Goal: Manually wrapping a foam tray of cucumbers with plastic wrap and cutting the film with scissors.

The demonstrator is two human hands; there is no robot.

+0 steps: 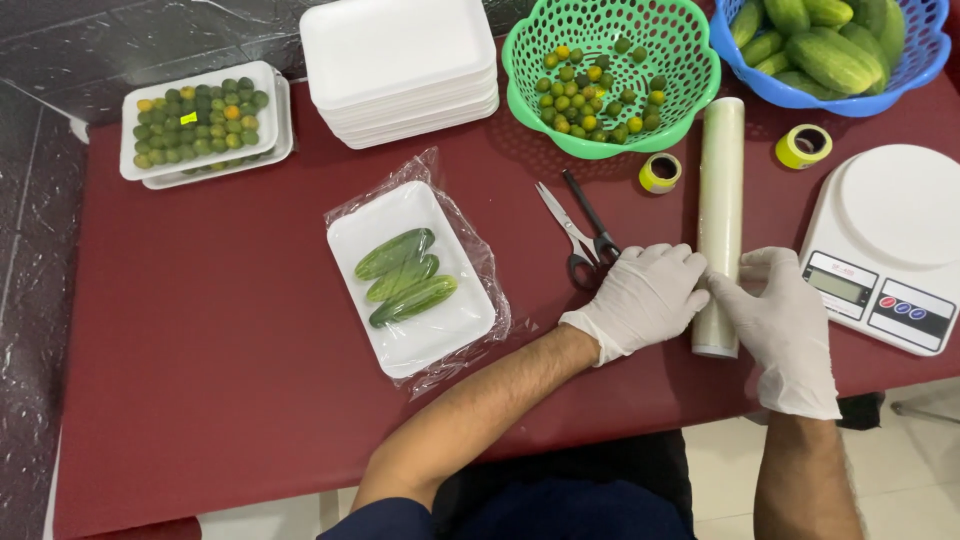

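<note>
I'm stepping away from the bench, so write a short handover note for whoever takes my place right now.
Left hand, gloved, rests on the near end of the cling film roll. Right hand, gloved, pinches at the same end.
The roll lies on the red table between scissors and kitchen scale.
Done: three cucumbers sit on a white foam tray with film over it.
Left: film edges around that tray lie loose. More cucumbers wait in the blue basket; spare trays are stacked behind.

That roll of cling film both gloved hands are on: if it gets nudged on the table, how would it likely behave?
The roll of cling film is a long smooth cylinder lying flat, so it would probably roll sideways, toward the scissors or the scale. The left hand and right hand bracket its near end, likely steadying it. It looks stiff.
</note>
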